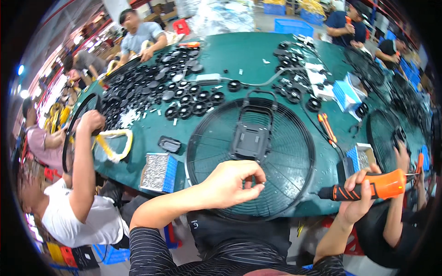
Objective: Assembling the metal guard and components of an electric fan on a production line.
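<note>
The left hand [230,181] pinched a small screw [262,183] between thumb and fingertips, just over the near rim of the black fan grille [285,152] on the desk [230,50]. The right hand [359,195] was closed around an orange-black screwdriver [368,187], beside the grille.

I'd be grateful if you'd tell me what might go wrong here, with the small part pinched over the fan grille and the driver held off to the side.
1. The left hand pinches something tiny at its fingertips above the black fan grille; if dropped, it would likely slip through the wires.
2. The right hand holds the orange screwdriver close to a neighbour's arm; a swing might strike it.
3. The grille overhangs the green table edge and may tip.
</note>
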The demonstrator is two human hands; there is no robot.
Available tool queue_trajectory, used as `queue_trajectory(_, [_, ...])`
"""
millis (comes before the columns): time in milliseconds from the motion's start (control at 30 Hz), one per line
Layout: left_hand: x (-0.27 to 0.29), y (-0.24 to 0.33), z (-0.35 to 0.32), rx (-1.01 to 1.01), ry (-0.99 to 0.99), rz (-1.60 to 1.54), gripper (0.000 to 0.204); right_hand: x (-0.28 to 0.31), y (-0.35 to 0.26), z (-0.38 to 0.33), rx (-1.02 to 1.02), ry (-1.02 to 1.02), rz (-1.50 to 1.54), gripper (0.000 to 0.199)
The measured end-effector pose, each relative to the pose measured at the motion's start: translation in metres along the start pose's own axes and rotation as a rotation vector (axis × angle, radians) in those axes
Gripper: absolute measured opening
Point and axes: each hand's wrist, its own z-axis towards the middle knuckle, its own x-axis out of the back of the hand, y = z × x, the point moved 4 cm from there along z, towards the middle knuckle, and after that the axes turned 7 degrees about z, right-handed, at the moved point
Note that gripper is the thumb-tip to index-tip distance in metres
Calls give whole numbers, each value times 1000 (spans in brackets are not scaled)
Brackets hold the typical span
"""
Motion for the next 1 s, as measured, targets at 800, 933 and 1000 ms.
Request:
queue_trajectory(800, [-72,20,70,-84,-146,5,20,-15,-20,12,82,-162,485,45])
queue_trajectory(933, [-74,23,73,-120,-148,7,20,-14,-22,11,111,-208,456,45])
queue_trajectory(1000, [-77,25,76,-127,-180,17,17,-13,-23,12,120,-238,452,46])
